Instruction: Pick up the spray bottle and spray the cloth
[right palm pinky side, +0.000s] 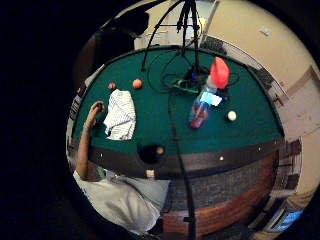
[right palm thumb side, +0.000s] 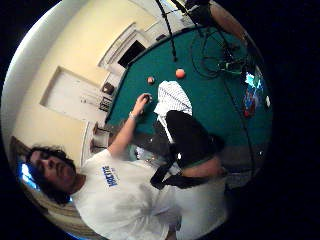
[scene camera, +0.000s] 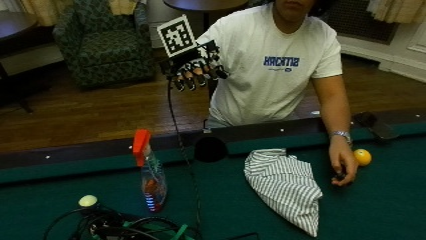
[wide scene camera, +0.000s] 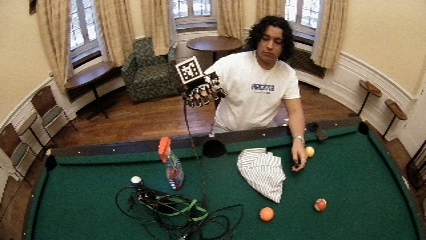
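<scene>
1. We see a person standing at the far rail of a green pool table (scene camera: 373, 210), the gloved right hand (scene camera: 196, 70) raised at chest height in the upper centre of the outside view, well clear of everything on the felt.
2. Its fingers hang loosely curled and hold nothing; we judge the reach has not begun.
3. The spray bottle (scene camera: 150, 175), red trigger uppermost, stands upright at lower left, just beside a white ball (scene camera: 88, 200) and a tangle of cables (scene camera: 120, 227).
4. The striped cloth (scene camera: 286, 187) lies crumpled at lower centre-right, apart from the bottle, presumably laid out as the target.
5. The bare left hand (scene camera: 343, 162) rests on the felt near a yellow ball (scene camera: 362, 156).
</scene>
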